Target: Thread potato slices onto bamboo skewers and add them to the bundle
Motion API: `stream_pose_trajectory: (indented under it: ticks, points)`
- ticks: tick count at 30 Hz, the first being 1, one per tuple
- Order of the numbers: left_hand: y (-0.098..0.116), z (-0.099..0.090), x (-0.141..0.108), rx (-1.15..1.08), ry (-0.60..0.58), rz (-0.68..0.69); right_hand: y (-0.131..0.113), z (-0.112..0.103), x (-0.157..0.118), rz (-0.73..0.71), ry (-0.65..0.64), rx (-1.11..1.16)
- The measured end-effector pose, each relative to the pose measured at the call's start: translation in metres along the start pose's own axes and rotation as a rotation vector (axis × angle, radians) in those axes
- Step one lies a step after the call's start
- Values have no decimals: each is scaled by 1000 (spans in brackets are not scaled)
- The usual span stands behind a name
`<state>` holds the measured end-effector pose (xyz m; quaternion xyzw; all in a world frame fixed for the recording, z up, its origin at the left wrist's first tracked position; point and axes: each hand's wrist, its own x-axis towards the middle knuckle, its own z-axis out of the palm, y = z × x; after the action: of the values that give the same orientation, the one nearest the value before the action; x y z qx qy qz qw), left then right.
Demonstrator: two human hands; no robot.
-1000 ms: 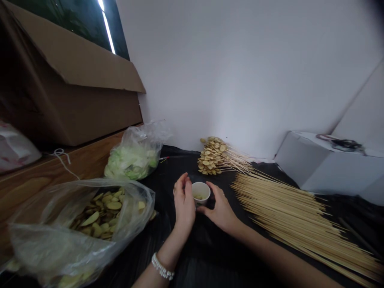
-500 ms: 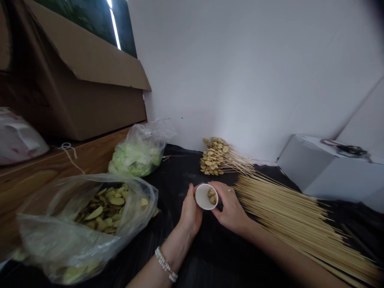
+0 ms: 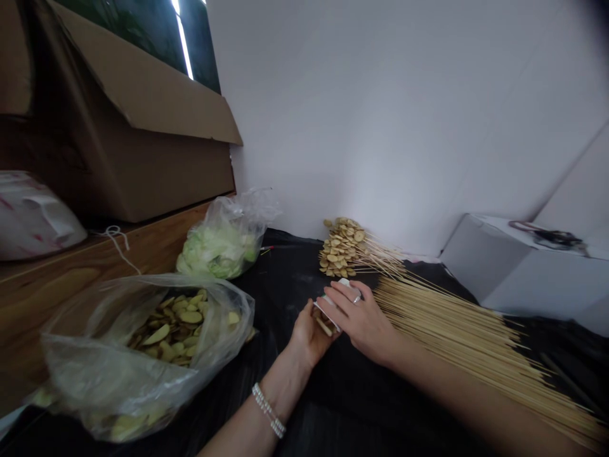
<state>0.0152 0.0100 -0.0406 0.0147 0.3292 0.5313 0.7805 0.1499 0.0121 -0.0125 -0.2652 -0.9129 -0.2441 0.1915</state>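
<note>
Now my right hand [image 3: 364,317] grips the cup [image 3: 343,282], tipped over my open, cupped left hand [image 3: 306,334], and the slices [image 3: 325,325], lying deeper inside a moment ago, show at its mouth, so emptying looks under way.

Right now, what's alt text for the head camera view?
A right hand holds a white paper cup tipped toward the left hand, potato slices at its mouth. An open plastic bag of loose slices lies at left, bamboo skewers at right, skewered slices behind.
</note>
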Motion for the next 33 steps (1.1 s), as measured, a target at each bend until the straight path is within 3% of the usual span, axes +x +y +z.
stream_pose_trajectory:
  ticks: [9, 20, 23, 28, 30, 33]
  points:
    - [0, 1, 3, -61, -32, -95, 10, 1, -6, -6, -14, -82]
    - [1, -2, 3, -79, -23, -104, 28, 2, -21, 422, 62, 227]
    - [0, -3, 5, -57, 5, -107, 21, 3, -22, 355, 74, 169]
    - [-1, -2, 5, -41, -27, -151, 13, -1, -19, -5, 114, -51]
    - [-2, -2, 4, -53, -20, -163, 17, -1, -18, 17, 120, -58]
    - [-2, -1, 1, -55, -8, -169, 24, 2, -21, 225, 127, 44]
